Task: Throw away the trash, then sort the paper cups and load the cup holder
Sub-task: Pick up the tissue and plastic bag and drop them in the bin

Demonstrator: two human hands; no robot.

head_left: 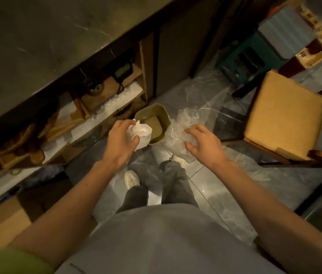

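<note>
Grey glossy floor tiles run under a dim, warmly lit room, and on them, close against the open shelves, stands a small olive trash bin, square-mouthed with nothing seen inside but its bare bottom. Over the bin's 8 o'clock rim the left hand is clamped on a crumpled white tissue, thumb pressed into it. Just off the bin at 3 o'clock the right hand is closed, fingers curled, on a crinkled clear plastic bag. Both forearms reach forward, bare, hands apart with the bin between them. At 11 o'clock lies a dark marble worktop; at 2 o'clock a tan-cushioned chair. No writing is readable.
</note>
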